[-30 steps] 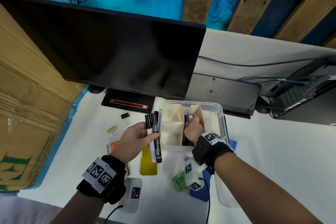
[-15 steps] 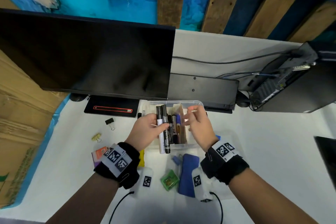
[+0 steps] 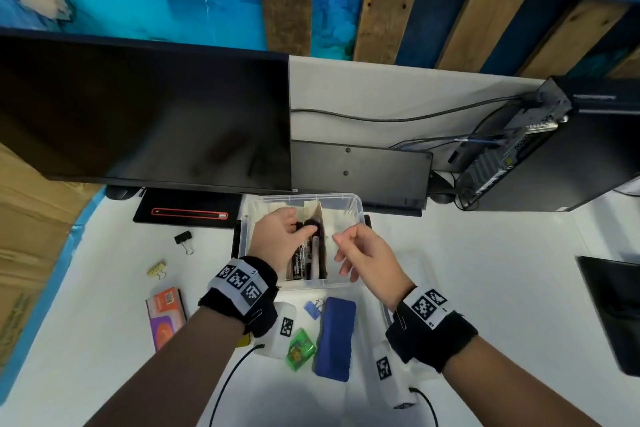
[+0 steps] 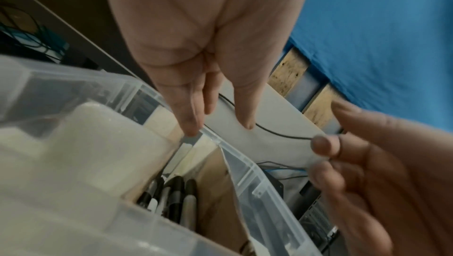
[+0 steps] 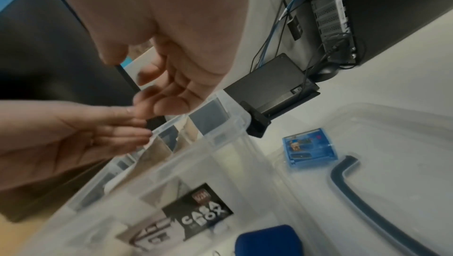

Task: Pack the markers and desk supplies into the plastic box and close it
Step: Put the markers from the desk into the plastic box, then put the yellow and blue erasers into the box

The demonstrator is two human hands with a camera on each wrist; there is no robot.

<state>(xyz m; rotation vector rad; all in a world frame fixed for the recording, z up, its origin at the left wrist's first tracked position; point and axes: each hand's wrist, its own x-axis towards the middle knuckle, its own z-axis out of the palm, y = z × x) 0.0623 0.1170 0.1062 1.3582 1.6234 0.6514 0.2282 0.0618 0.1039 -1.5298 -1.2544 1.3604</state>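
The markers (image 3: 306, 258) have gone from the left hand (image 3: 277, 241) into the plastic box (image 3: 358, 210) labelled "CASA BOX" — its middle compartment. That hand hovers above them, fingers relaxed, empty; the right hand (image 3: 367, 253) hangs loosely curled, holding nothing.

Left hand (image 3: 277, 241) reaches down, fingers extended; right hand (image 3: 367, 258) hovers, loosely curled.
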